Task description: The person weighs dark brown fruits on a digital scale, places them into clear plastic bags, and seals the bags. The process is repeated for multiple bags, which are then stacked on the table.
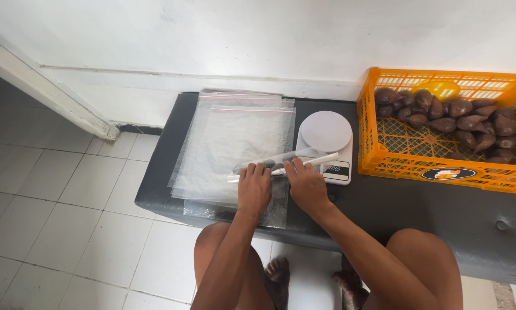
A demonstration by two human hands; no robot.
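Low dark padded table [418, 206] on white tiled floor [68, 229] by white wall; both hands, left [254, 189] & right [305, 185], fingers curled, pinch sealed edge of clear plastic zip bag [269, 167] w/ dark fruit

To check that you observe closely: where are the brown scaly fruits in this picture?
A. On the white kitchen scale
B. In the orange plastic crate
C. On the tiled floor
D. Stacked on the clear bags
B: the brown fruits lie inside the orange plastic crate on the dark bench, right of the white kitchen scale, whose pan is bare.
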